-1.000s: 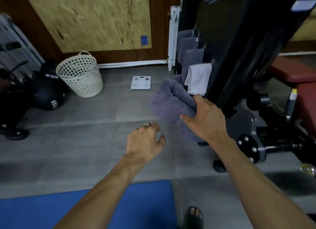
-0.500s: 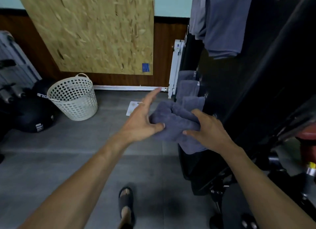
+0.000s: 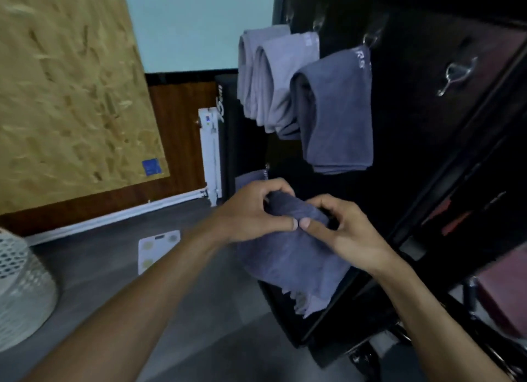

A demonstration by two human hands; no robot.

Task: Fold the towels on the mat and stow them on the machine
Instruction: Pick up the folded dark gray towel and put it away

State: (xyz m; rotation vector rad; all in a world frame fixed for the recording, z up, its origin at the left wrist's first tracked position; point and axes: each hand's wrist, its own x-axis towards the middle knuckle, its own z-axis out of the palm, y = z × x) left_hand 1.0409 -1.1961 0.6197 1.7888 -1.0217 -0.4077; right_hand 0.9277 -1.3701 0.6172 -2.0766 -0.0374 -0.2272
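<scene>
A folded grey-purple towel (image 3: pixel 291 256) hangs in front of the black machine (image 3: pixel 427 142), held at its top fold by both hands. My left hand (image 3: pixel 251 213) grips the fold from the left, fingers curled over it. My right hand (image 3: pixel 339 227) pinches the same fold from the right, and the two thumbs nearly touch. Above, three folded towels hang side by side on the machine: a dark grey one (image 3: pixel 339 113) nearest, and two lighter grey ones (image 3: pixel 273 76) behind it. Part of another towel (image 3: pixel 249 179) shows behind my left hand. The mat is out of view.
A metal hook (image 3: pixel 456 76) sticks out of the machine at the upper right. A white bathroom scale (image 3: pixel 156 247) lies on the grey floor, and a white lattice basket (image 3: pixel 20 290) stands at the left edge. A chipboard panel (image 3: pixel 65 82) leans on the wall.
The view has risen and moved closer to the machine. My left hand went from hanging free to gripping the towel's top fold beside my right hand, and the towel now hangs at the machine's side.
</scene>
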